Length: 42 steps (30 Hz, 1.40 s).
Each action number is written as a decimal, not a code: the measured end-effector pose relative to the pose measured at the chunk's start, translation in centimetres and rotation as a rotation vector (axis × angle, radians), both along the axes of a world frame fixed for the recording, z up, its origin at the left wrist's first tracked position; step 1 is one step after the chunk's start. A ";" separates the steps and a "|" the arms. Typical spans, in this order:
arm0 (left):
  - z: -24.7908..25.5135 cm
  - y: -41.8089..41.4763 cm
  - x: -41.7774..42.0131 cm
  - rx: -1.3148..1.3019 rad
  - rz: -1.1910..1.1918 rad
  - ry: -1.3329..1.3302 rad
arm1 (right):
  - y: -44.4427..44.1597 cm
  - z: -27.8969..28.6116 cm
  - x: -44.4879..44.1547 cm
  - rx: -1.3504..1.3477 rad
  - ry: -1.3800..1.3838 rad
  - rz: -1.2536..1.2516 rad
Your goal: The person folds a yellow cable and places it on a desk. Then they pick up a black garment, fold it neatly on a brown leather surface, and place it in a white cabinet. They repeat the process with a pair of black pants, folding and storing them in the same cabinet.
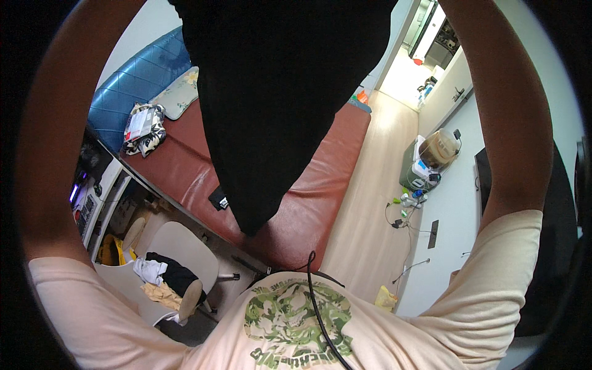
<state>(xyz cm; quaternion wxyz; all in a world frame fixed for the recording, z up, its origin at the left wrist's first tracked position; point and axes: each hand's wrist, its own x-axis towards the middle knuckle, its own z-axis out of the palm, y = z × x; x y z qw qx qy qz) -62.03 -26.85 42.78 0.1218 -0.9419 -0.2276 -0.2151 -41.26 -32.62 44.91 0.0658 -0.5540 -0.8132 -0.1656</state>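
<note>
Both of my hands are beyond the top edge of the view, with my left forearm [69, 115] and right forearm [508, 115] reaching up to it. A large black cloth, likely a garment [286, 101], hangs down between the arms and narrows to a point. Its upper part is cut off, so how it is held is hidden. Behind it lies a bed with a reddish-brown leather-like surface [300, 226]. A small black folded item with a white mark [218, 198] lies on the bed, partly covered by the hanging cloth.
A quilted blue headboard [138, 69], pillow [178, 95] and patterned bundle [147, 132] are at the bed's far end. Clothes [173, 277] lie on a pale chair [185, 245] beside a desk [104, 199]. Cables [397, 224] and a green-white appliance [416, 162] line the right wall.
</note>
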 end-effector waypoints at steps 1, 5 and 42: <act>-0.5 -0.8 -0.3 0.099 0.062 -0.047 | 0.6 -0.1 0.3 0.012 0.016 0.009; -6.1 -4.2 -3.5 0.472 -0.107 -0.151 | 1.8 -0.4 -0.1 -0.047 -0.056 0.095; -57.8 27.1 21.9 -1.162 0.117 -0.430 | 2.8 -21.7 15.2 0.349 0.041 0.130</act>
